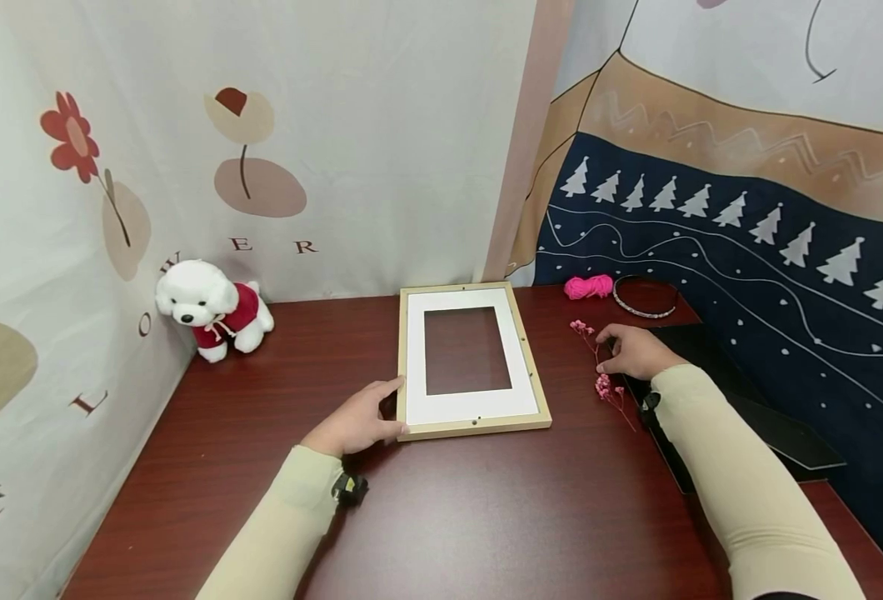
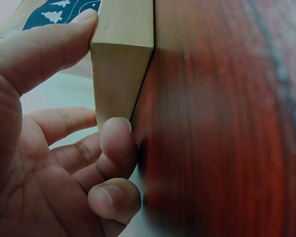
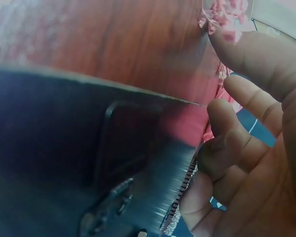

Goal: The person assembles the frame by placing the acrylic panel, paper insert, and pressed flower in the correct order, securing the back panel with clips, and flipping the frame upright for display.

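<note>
A light wooden picture frame (image 1: 474,423) with a white mat lies flat on the brown table. My left hand (image 1: 359,421) rests at its lower left corner, thumb and fingers touching the wood. In the left wrist view the thumb lies along the frame's (image 2: 121,74) top face, and the fingers meet its side near the tabletop. At right, my right hand (image 1: 636,352) reaches over a sprig of small pink flowers (image 1: 602,386). Thumb and index finger stand apart close to the stem. In the right wrist view the thumb tip overlaps the pink blossoms (image 3: 227,17).
Black boards (image 1: 756,408) lie under the right forearm. Behind the right hand are a bundle of bright pink yarn (image 1: 588,287) and a dark ring-shaped band (image 1: 644,313). A white plush dog (image 1: 212,304) in a red jacket sits at the far left. Printed cloths hang behind the table.
</note>
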### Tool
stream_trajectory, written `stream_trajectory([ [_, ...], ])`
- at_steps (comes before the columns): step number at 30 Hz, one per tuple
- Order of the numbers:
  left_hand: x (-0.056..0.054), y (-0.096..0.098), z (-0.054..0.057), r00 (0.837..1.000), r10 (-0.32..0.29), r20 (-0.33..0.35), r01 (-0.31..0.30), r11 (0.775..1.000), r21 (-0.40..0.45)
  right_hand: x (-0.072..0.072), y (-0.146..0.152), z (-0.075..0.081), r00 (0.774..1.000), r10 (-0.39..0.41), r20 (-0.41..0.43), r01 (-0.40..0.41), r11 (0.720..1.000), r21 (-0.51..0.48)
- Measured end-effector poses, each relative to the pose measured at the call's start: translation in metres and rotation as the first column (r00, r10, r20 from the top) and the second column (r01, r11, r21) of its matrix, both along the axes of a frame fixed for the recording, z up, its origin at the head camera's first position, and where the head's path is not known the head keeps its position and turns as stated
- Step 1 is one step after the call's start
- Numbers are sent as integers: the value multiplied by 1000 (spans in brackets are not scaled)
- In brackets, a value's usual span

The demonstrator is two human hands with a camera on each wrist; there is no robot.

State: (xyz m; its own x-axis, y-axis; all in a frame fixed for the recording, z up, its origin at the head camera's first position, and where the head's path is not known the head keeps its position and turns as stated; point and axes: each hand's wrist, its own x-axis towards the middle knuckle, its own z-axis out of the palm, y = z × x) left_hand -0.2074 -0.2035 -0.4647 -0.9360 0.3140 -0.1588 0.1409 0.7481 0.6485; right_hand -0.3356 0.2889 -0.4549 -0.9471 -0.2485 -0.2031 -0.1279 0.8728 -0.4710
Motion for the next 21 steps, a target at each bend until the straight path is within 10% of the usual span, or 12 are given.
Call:
stream_trajectory([
  [21, 0, 0, -1, 1000, -1, 1, 1, 1000, 2, 0, -12, 4, 999, 27, -24, -24, 992, 126],
])
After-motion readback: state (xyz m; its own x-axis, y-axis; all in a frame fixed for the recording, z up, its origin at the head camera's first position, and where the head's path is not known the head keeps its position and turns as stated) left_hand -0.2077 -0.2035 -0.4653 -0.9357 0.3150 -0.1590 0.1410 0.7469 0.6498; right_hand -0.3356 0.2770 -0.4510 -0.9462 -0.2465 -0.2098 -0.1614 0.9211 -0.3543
